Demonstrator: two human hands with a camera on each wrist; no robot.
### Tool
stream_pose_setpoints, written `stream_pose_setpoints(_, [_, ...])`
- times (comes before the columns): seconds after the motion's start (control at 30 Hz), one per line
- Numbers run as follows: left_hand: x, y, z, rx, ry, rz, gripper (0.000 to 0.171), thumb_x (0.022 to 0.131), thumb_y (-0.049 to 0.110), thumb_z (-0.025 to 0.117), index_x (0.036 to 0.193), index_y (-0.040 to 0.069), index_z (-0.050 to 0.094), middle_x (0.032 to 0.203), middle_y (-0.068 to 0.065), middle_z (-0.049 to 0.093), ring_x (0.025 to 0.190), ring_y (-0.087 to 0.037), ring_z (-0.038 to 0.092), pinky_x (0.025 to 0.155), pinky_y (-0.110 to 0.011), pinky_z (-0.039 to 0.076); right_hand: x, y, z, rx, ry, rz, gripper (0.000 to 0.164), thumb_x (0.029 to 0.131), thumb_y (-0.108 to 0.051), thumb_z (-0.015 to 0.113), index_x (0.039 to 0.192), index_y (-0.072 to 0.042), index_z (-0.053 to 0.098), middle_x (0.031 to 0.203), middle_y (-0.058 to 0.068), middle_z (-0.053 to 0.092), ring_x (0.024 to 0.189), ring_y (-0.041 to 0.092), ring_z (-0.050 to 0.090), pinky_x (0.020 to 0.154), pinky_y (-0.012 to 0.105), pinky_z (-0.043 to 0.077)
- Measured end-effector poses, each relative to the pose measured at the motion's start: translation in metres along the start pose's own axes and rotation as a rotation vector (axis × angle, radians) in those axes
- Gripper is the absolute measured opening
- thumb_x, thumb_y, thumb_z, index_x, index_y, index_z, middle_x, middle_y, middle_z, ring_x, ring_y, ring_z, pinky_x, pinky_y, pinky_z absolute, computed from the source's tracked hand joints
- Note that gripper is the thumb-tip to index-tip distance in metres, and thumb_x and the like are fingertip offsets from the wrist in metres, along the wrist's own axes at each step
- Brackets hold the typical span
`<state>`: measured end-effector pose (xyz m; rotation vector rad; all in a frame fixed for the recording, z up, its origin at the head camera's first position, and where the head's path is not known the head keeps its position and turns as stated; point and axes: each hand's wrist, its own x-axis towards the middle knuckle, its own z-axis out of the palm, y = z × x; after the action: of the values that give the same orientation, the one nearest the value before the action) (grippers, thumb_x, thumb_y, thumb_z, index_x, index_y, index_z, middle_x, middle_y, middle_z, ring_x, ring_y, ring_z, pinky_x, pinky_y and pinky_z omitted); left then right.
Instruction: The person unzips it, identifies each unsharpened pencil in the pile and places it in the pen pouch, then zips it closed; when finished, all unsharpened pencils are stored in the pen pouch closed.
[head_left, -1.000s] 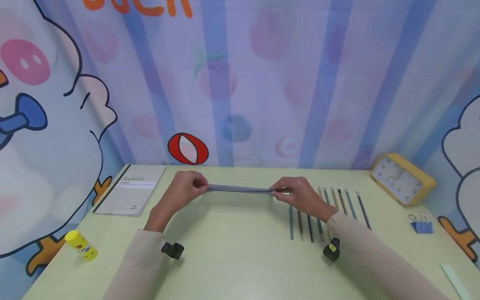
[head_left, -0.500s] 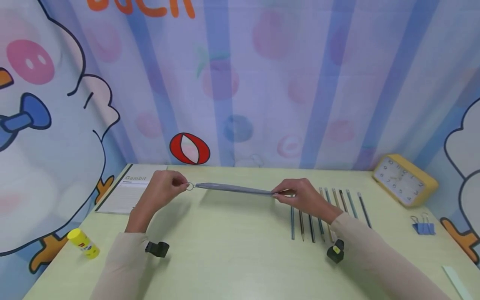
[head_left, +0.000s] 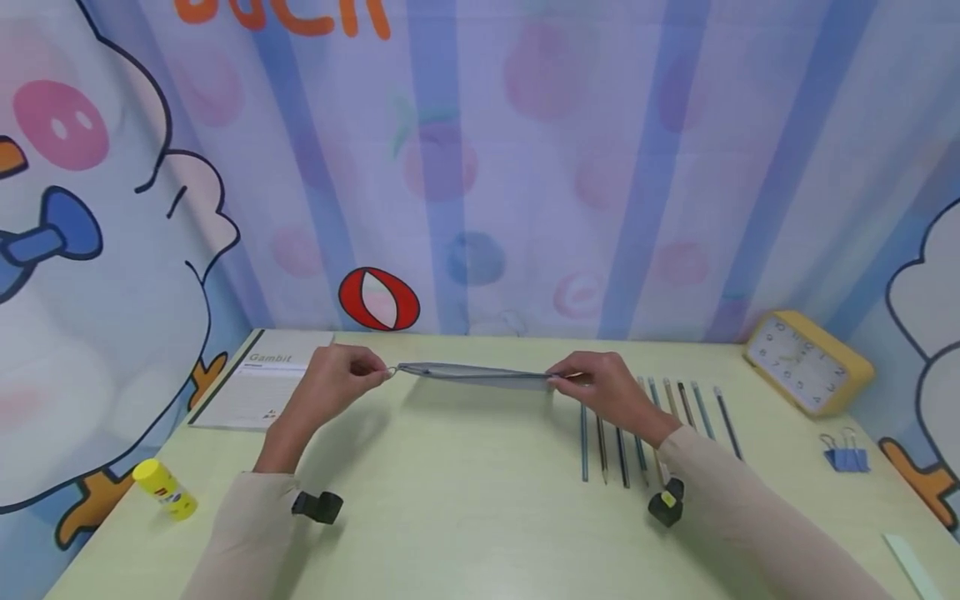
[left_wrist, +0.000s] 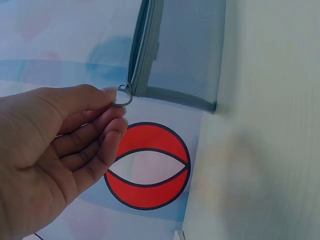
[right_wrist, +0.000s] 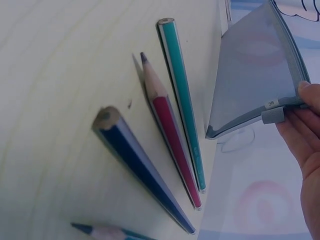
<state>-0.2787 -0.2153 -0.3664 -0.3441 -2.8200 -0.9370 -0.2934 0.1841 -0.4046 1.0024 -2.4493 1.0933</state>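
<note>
A grey see-through zip pouch [head_left: 480, 377] is stretched between my hands above the table, seen nearly edge-on from the head. My left hand [head_left: 333, 390] pinches the zip's ring pull [left_wrist: 131, 98] between thumb and index finger, at the pouch's left top corner. Along the zip [left_wrist: 141, 55], the two edges look slightly parted. At the other end, my right hand [head_left: 600, 385] pinches the pouch's top corner beside a small fabric tab [right_wrist: 272, 116]. Several pencils [head_left: 585, 450] lie in a row on the table below and beside the right hand, partly hidden by it.
A notebook [head_left: 247, 392] lies back left on the table [head_left: 465, 517], with a yellow glue stick [head_left: 165, 490] nearer. To the right stand a yellow clock [head_left: 810, 362] and a blue binder clip [head_left: 847, 457]. A pale green strip [head_left: 911, 562] lies front right. A printed curtain [head_left: 525, 167] hangs behind.
My left hand moved left with the ring pull, then slightly back right. The right hand has stayed nearly still, pinching the pouch corner. The pouch has tilted a little.
</note>
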Motion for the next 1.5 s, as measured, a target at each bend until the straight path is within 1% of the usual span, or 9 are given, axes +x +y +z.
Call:
stream_pose_setpoints(0.17, [0.001,0.004,0.009,-0.027,-0.004,0.022,0.011,0.09,0.019,0.076,0.098,0.012,0.078,0.09,-0.003,0.076,0.08,-0.016,0.066,0.071,-0.028,0.056,-0.001,-0.001,0.001,-0.001,0.025,0.023,0.015,0.091,-0.01,0.073,0.105,-0.012,0.077,0.1,0.004,0.077,0.09,0.02,0.076,0.078,0.024,0.06])
stream_pose_setpoints(0.3, [0.001,0.006,0.015,-0.031,-0.013,0.023,0.011,0.089,0.018,0.077,0.098,0.011,0.079,0.091,-0.004,0.076,0.08,-0.017,0.065,0.07,-0.028,0.056,0.0,-0.002,0.002,0.016,0.011,0.046,0.015,0.092,-0.011,0.072,0.106,-0.013,0.077,0.101,0.002,0.077,0.091,0.017,0.076,0.079,0.023,0.06])
stream_pose_setpoints(0.43, [0.002,0.009,0.018,-0.027,-0.025,0.046,0.011,0.089,0.017,0.077,0.097,0.011,0.079,0.089,-0.003,0.076,0.078,-0.015,0.065,0.07,-0.027,0.056,0.001,-0.002,0.004,0.019,0.001,0.048,0.014,0.093,-0.013,0.072,0.106,-0.014,0.077,0.102,0.002,0.077,0.092,0.016,0.076,0.08,0.023,0.059])
stream_pose_setpoints(0.57, [0.003,0.015,0.018,-0.02,-0.017,0.086,0.01,0.089,0.015,0.076,0.097,0.01,0.08,0.088,-0.003,0.077,0.076,-0.014,0.066,0.069,-0.027,0.055,0.001,-0.002,0.004,0.004,0.01,0.048,0.014,0.093,-0.013,0.072,0.106,-0.014,0.077,0.102,0.001,0.077,0.092,0.016,0.076,0.079,0.023,0.059])
stream_pose_setpoints(0.73, [0.005,0.023,0.016,-0.008,-0.027,0.097,0.012,0.09,0.014,0.075,0.099,0.009,0.08,0.086,-0.004,0.076,0.073,-0.014,0.062,0.067,-0.026,0.054,0.001,-0.002,0.006,0.014,0.012,0.049,0.014,0.093,-0.012,0.072,0.106,-0.013,0.077,0.102,0.002,0.077,0.092,0.017,0.076,0.08,0.023,0.059])
stream_pose_setpoints(0.93, [0.012,0.032,0.016,0.073,-0.023,0.151,0.011,0.09,0.012,0.074,0.1,0.009,0.079,0.087,-0.003,0.075,0.077,-0.015,0.064,0.07,-0.029,0.056,0.005,-0.003,0.008,0.031,-0.003,0.032,0.015,0.093,-0.012,0.071,0.107,-0.011,0.077,0.102,0.004,0.077,0.093,0.019,0.076,0.08,0.022,0.059])
stream_pose_setpoints(1.1, [0.019,0.035,0.021,0.114,-0.074,0.195,0.012,0.09,0.014,0.075,0.102,0.013,0.078,0.096,-0.001,0.075,0.089,-0.017,0.067,0.08,-0.034,0.058,0.006,-0.004,0.008,0.013,-0.005,0.022,0.015,0.093,-0.012,0.072,0.107,-0.012,0.077,0.102,0.003,0.077,0.093,0.017,0.076,0.08,0.022,0.059])
stream_pose_setpoints(1.2, [0.026,0.039,0.025,0.109,-0.09,0.234,0.012,0.09,0.014,0.076,0.102,0.014,0.078,0.098,0.0,0.075,0.092,-0.018,0.068,0.083,-0.035,0.059,0.007,-0.003,0.005,0.002,-0.001,0.024,0.015,0.092,-0.012,0.072,0.107,-0.013,0.077,0.103,0.002,0.077,0.093,0.015,0.075,0.08,0.022,0.059])
stream_pose_setpoints(1.5, [0.033,0.044,0.037,0.088,-0.217,0.268,0.016,0.09,0.012,0.076,0.105,0.014,0.077,0.097,0.001,0.074,0.089,-0.013,0.067,0.078,-0.027,0.058,0.004,0.001,0.006,0.061,-0.027,0.042,0.015,0.094,-0.013,0.071,0.107,-0.013,0.077,0.103,0.002,0.076,0.095,0.018,0.075,0.081,0.023,0.059])
